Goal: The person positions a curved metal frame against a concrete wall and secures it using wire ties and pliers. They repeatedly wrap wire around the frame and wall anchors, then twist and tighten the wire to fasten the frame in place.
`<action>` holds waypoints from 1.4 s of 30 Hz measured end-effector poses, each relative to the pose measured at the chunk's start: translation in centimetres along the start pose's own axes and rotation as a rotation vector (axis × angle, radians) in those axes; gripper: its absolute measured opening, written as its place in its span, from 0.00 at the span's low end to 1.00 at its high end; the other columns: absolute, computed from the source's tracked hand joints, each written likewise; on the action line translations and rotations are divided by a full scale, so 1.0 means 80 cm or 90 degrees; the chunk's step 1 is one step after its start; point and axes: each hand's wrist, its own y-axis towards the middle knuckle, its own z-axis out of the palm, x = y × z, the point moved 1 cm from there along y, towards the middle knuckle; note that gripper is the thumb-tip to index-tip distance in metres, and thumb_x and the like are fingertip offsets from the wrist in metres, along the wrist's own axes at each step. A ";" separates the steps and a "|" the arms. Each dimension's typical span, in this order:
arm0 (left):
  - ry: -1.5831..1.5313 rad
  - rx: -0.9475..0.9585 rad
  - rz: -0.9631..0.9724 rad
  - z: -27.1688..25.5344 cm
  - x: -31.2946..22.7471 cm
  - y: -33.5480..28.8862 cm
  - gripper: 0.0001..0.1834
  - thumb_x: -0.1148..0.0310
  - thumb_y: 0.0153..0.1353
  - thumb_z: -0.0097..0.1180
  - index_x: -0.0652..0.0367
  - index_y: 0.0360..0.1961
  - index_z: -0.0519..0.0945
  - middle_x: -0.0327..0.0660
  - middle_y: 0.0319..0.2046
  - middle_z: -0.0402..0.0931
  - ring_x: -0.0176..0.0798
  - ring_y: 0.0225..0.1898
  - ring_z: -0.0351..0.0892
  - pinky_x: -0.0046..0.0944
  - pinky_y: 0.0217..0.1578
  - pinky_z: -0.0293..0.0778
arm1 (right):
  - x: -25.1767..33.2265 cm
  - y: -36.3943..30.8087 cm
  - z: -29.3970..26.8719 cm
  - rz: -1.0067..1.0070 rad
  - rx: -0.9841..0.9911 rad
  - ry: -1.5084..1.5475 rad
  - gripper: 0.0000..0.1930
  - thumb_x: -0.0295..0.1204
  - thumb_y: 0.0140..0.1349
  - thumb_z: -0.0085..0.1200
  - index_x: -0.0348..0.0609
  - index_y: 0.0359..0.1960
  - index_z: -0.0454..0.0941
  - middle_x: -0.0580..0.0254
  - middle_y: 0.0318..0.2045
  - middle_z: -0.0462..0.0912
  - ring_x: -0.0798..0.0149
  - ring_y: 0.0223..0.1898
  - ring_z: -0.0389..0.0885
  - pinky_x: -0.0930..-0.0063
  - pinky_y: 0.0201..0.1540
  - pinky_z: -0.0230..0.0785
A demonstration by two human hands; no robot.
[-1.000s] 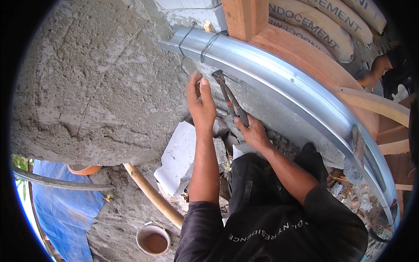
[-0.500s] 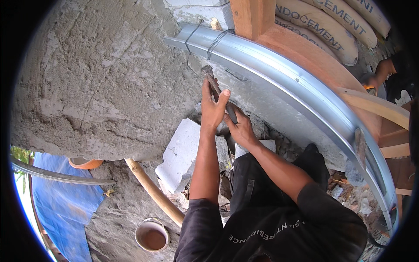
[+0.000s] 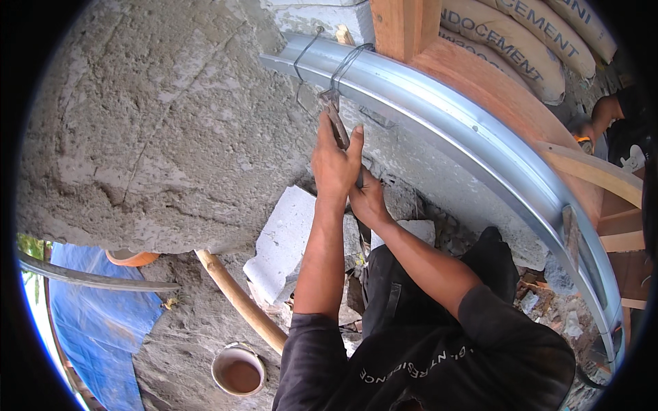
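A pair of pincers with dark, worn handles points up and away from me. My left hand is closed round its handles, thumb raised along the side. Lower and to the right, my right hand grips the handle ends. The pincers' jaws meet the lower end of a dark tie wire, which loops round a shiny galvanised metal channel. Whether the jaws are closed on the wire is too small to tell. A second wire crosses the channel just to the left.
A rough cement wall fills the left. Wooden framing backs the channel; stacked sacks and another person's arm are beyond. Below lie pale block pieces, a wooden pole, a bucket and a blue tarp.
The pincers have risen slightly, their jaws going from below the channel up to the tie wire's lower end. My right hand has shifted a little left, closer to my left hand.
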 end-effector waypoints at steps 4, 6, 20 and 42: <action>0.022 -0.032 -0.020 0.000 -0.008 -0.004 0.32 0.60 0.58 0.53 0.68 0.58 0.60 0.62 0.38 0.76 0.64 0.39 0.77 0.53 0.42 0.71 | -0.022 0.005 0.010 -0.003 0.034 -0.023 0.17 0.28 0.58 0.52 0.37 0.50 0.70 0.50 0.46 0.78 0.62 0.50 0.75 0.71 0.49 0.65; 0.023 -0.051 -0.038 0.004 -0.012 -0.006 0.30 0.61 0.58 0.53 0.69 0.57 0.61 0.62 0.35 0.76 0.64 0.38 0.77 0.51 0.41 0.72 | -0.002 0.013 0.003 0.066 0.079 -0.084 0.17 0.29 0.58 0.53 0.37 0.48 0.71 0.49 0.46 0.78 0.61 0.50 0.75 0.71 0.49 0.65; -0.612 -0.140 -0.106 0.094 -0.024 0.009 0.14 0.78 0.52 0.45 0.65 0.41 0.64 0.43 0.26 0.67 0.38 0.22 0.69 0.37 0.27 0.68 | 0.052 0.047 -0.105 0.005 0.035 -0.573 0.13 0.34 0.53 0.53 0.36 0.35 0.72 0.37 0.26 0.79 0.38 0.33 0.78 0.49 0.37 0.69; 0.096 0.009 -0.158 0.012 -0.026 -0.017 0.31 0.57 0.54 0.52 0.71 0.51 0.61 0.68 0.41 0.73 0.67 0.44 0.73 0.53 0.49 0.65 | -0.036 0.026 -0.018 0.024 0.165 -0.057 0.18 0.36 0.58 0.51 0.32 0.43 0.73 0.43 0.40 0.80 0.59 0.44 0.78 0.65 0.43 0.69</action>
